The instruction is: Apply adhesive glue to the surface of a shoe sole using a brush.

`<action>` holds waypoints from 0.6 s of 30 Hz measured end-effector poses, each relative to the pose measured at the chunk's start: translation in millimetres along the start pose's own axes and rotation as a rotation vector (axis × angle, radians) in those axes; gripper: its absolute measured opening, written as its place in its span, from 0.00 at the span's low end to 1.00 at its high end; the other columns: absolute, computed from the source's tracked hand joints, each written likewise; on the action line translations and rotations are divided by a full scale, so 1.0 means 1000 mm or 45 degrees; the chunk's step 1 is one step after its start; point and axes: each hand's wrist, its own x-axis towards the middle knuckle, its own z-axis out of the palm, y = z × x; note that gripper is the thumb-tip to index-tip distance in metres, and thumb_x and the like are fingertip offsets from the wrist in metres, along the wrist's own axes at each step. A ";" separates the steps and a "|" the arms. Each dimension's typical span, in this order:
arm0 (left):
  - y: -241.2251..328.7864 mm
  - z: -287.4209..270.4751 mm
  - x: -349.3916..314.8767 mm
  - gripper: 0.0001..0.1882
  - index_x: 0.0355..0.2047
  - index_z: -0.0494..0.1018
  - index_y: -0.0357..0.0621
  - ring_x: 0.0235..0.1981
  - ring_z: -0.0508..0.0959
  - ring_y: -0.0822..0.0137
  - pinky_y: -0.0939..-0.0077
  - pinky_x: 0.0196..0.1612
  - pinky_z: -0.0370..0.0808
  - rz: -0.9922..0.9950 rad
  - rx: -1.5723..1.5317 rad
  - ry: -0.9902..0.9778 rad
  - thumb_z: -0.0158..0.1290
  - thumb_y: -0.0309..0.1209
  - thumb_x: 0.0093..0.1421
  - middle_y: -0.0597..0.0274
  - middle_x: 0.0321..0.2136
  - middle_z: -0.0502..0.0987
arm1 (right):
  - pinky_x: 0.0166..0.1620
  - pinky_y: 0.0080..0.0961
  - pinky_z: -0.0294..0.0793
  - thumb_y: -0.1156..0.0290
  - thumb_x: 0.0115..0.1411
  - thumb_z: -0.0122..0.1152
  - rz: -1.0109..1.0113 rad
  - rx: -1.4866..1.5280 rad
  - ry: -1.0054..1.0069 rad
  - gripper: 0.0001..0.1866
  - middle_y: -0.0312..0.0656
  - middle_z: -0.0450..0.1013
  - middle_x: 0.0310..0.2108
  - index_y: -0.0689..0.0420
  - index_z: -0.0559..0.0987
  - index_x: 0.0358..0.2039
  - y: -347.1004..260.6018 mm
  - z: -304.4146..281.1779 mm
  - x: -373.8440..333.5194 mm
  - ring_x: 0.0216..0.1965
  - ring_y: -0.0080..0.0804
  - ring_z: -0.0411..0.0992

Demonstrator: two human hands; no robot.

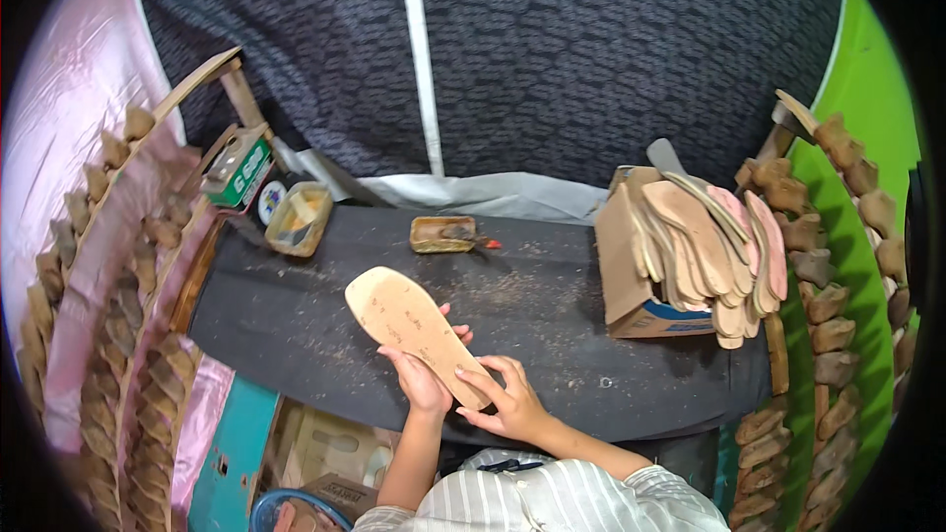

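Observation:
A tan shoe insole (392, 307), marked with small dark specks and faint print, is held over the near middle of the table, its wide end pointing to the far left. My left hand (424, 389) grips it around the middle, thumb on the left edge and fingertips showing past the right edge. At the narrow end, my right hand (516, 407) pinches the insole's edge, with fingers on its upper face and the thumb by the tip.
On the dark table (552, 286) stands a cardboard box (623, 281) with several insoles (705, 236) at right. A green-and-white tin (236, 177), a glue-stained tub (317, 236) and a small tray (424, 236) lie farther back. Racks of brown shoe lasts (834, 333) flank both sides.

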 end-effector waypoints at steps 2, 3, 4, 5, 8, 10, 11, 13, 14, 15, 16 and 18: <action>0.012 -0.010 0.005 0.44 0.58 0.58 0.42 0.31 0.76 0.61 0.64 0.36 0.76 -0.057 0.029 0.036 0.21 0.67 0.59 0.49 0.47 0.71 | 0.51 0.39 0.66 0.65 0.44 0.70 -0.041 0.083 -0.030 0.26 0.45 0.64 0.48 0.48 0.76 0.46 0.005 0.007 0.011 0.49 0.47 0.63; 0.019 -0.017 0.006 0.44 0.58 0.58 0.42 0.31 0.76 0.61 0.64 0.36 0.76 -0.050 0.040 0.050 0.21 0.67 0.59 0.49 0.47 0.71 | 0.51 0.39 0.66 0.66 0.44 0.70 -0.058 0.107 -0.028 0.23 0.44 0.65 0.47 0.48 0.77 0.44 0.007 0.012 0.016 0.49 0.46 0.64; 0.022 -0.023 0.011 0.44 0.57 0.58 0.43 0.31 0.76 0.61 0.65 0.36 0.76 -0.047 0.034 0.072 0.21 0.67 0.59 0.50 0.46 0.72 | 0.51 0.38 0.66 0.69 0.44 0.70 -0.078 0.094 0.053 0.16 0.43 0.66 0.45 0.50 0.80 0.36 0.012 0.019 0.024 0.48 0.45 0.64; 0.027 -0.030 0.014 0.43 0.57 0.59 0.43 0.31 0.76 0.62 0.67 0.35 0.76 -0.049 0.030 0.097 0.21 0.66 0.59 0.50 0.45 0.72 | 0.49 0.37 0.66 0.72 0.42 0.70 -0.117 0.025 0.101 0.11 0.41 0.68 0.43 0.51 0.81 0.29 0.018 0.023 0.032 0.46 0.43 0.65; 0.043 -0.050 0.027 0.45 0.56 0.60 0.40 0.32 0.76 0.61 0.67 0.36 0.75 -0.072 0.097 0.075 0.19 0.67 0.59 0.49 0.46 0.72 | 0.47 0.36 0.66 0.71 0.41 0.72 -0.056 -0.086 0.208 0.09 0.39 0.69 0.39 0.51 0.80 0.24 0.031 0.024 0.062 0.44 0.41 0.66; 0.053 -0.063 0.033 0.45 0.56 0.60 0.40 0.32 0.77 0.61 0.68 0.36 0.75 -0.126 0.103 0.051 0.18 0.66 0.59 0.50 0.46 0.72 | 0.46 0.35 0.67 0.70 0.38 0.73 -0.002 -0.161 0.325 0.10 0.39 0.69 0.38 0.52 0.79 0.21 0.038 0.024 0.079 0.44 0.40 0.66; 0.056 -0.069 0.036 0.44 0.56 0.60 0.41 0.31 0.77 0.61 0.68 0.36 0.75 -0.173 0.103 0.028 0.18 0.66 0.60 0.50 0.46 0.72 | 0.45 0.34 0.67 0.70 0.37 0.74 0.079 -0.191 0.387 0.10 0.39 0.69 0.38 0.53 0.78 0.19 0.041 0.025 0.084 0.44 0.40 0.66; 0.060 -0.077 0.039 0.44 0.55 0.60 0.40 0.31 0.77 0.61 0.68 0.35 0.75 -0.212 0.119 0.020 0.18 0.66 0.60 0.50 0.46 0.72 | 0.46 0.34 0.66 0.70 0.40 0.72 0.227 -0.209 0.463 0.10 0.41 0.69 0.38 0.54 0.78 0.21 0.051 0.027 0.092 0.44 0.40 0.66; 0.062 -0.082 0.040 0.44 0.55 0.61 0.40 0.31 0.77 0.61 0.68 0.35 0.76 -0.244 0.131 0.015 0.19 0.66 0.60 0.50 0.46 0.72 | 0.47 0.34 0.65 0.70 0.42 0.71 0.269 -0.228 0.521 0.09 0.42 0.68 0.39 0.54 0.78 0.24 0.055 0.029 0.098 0.44 0.41 0.65; 0.063 -0.087 0.044 0.44 0.55 0.61 0.40 0.31 0.77 0.61 0.68 0.35 0.76 -0.251 0.133 0.011 0.19 0.66 0.60 0.50 0.46 0.72 | 0.47 0.35 0.64 0.69 0.45 0.69 0.311 -0.247 0.577 0.09 0.43 0.67 0.39 0.54 0.77 0.26 0.060 0.030 0.104 0.44 0.42 0.65; 0.064 -0.093 0.047 0.43 0.55 0.61 0.41 0.31 0.77 0.61 0.68 0.35 0.76 -0.278 0.141 -0.033 0.19 0.65 0.60 0.50 0.45 0.72 | 0.49 0.35 0.62 0.70 0.48 0.65 0.338 -0.280 0.575 0.11 0.45 0.66 0.41 0.55 0.76 0.33 0.069 0.032 0.107 0.46 0.43 0.64; 0.061 -0.104 0.057 0.42 0.54 0.62 0.42 0.31 0.77 0.60 0.67 0.36 0.76 -0.322 0.128 -0.123 0.19 0.65 0.61 0.49 0.44 0.73 | 0.52 0.38 0.60 0.70 0.48 0.65 0.426 -0.327 0.654 0.21 0.48 0.64 0.44 0.55 0.71 0.44 0.096 0.038 0.111 0.48 0.47 0.62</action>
